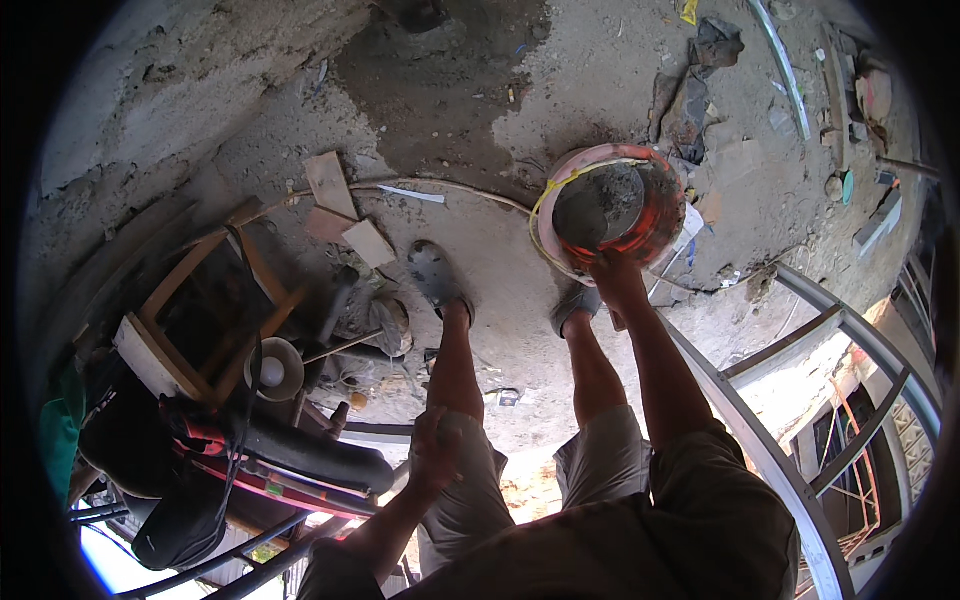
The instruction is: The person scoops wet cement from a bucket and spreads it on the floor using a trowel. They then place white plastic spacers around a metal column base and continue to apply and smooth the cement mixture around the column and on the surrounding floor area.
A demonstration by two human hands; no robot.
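Observation:
An orange-red bucket [660, 205] stands on the ground just beyond my right foot, with a yellow band along its pale rim. Wet grey mortar [590, 205] lies inside it. My right hand [617, 278] is closed at the bucket's near rim, fingers pointing into it; a short brown piece shows below the hand, perhaps a tool handle, but what the fingers grip is hidden. Against my left knee rests my left hand [435, 455], holding nothing, its fingers laid along the leg.
Wet ground [440, 110] spreads ahead. A hose [460, 187] crosses the floor near wood offcuts [335, 190]. At left are a wooden frame [165, 280], a pale lamp-like bowl [275, 370] and a black-and-red seat-like object [310, 450]. A metal frame [770, 440] stands at right.

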